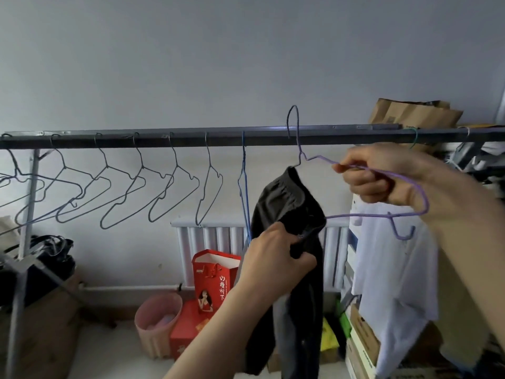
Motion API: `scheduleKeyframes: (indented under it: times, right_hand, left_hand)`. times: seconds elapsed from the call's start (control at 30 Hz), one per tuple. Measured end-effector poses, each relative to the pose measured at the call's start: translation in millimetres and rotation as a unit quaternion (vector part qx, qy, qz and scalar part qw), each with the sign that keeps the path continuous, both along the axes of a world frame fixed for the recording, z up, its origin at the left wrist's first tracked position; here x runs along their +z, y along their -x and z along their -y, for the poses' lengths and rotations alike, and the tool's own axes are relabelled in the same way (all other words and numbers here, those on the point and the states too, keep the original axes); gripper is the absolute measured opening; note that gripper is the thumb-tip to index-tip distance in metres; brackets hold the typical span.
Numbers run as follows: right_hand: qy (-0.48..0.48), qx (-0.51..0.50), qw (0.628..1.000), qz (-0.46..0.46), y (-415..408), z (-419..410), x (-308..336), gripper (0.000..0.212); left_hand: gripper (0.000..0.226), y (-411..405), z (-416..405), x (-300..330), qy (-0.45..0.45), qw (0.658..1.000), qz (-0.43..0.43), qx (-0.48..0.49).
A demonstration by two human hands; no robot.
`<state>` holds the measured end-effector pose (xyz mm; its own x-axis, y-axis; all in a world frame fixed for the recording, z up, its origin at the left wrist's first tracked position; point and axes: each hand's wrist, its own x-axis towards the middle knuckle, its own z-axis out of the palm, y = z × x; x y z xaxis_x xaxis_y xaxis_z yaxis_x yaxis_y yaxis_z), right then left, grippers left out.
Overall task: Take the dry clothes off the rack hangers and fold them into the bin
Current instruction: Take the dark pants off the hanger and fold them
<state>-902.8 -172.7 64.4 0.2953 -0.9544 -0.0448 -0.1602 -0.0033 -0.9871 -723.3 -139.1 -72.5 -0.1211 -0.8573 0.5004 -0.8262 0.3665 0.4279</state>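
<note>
A dark grey rack bar (191,139) runs across the view. A purple wire hanger (393,176) is lifted so its hook rises above the bar; my right hand (382,179) grips its upper wire. Black trousers (289,203) hang from the hanger's left end. My left hand (270,258) pinches the trousers' cloth at the hanger's lower wire. A white shirt (393,283) hangs on the rack to the right, behind my right arm. Several bare wire hangers (123,192) hang tilted on the bar's left part, and one blue hanger (244,187) hangs edge-on beside the trousers.
A pink ribbed bin (158,324) stands on the floor under the rack, next to a red paper bag (213,280) and a red box (185,337). A white radiator (213,236) lines the wall. Stacked boxes (360,337) stand at the right, a cardboard box (46,324) at the left.
</note>
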Motion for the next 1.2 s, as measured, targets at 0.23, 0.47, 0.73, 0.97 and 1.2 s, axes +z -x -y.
scheduleKeyframes:
  times: [0.23, 0.47, 0.73, 0.97, 1.2]
  right_hand:
    - [0.01, 0.023, 0.999, -0.022, 10.4, -9.9, 25.6, 0.025]
    - [0.104, -0.085, 0.991, -0.018, -18.7, 38.4, -7.1, 0.023]
    - [0.096, -0.188, 0.97, -0.121, -35.4, 87.3, -70.9, 0.018]
    - [0.292, -0.258, 0.776, -0.495, -47.6, 76.5, -84.5, 0.033]
    - [0.512, 0.101, 0.807, -0.275, -122.4, 7.3, -111.7, 0.043]
  left_hand:
    - [0.029, -42.5, 19.8, -18.8, -0.031, 0.997, 0.041, 0.061]
    - [0.026, -77.1, 13.0, -22.6, -0.056, 0.998, -0.013, 0.013]
    - [0.011, -117.8, -5.9, 13.8, -0.091, 0.981, -0.158, -0.067]
    - [0.021, -143.8, -20.9, 36.4, -0.084, 0.963, -0.225, -0.126]
    - [0.023, -166.4, -40.0, 48.2, -0.07, 0.953, -0.235, -0.178]
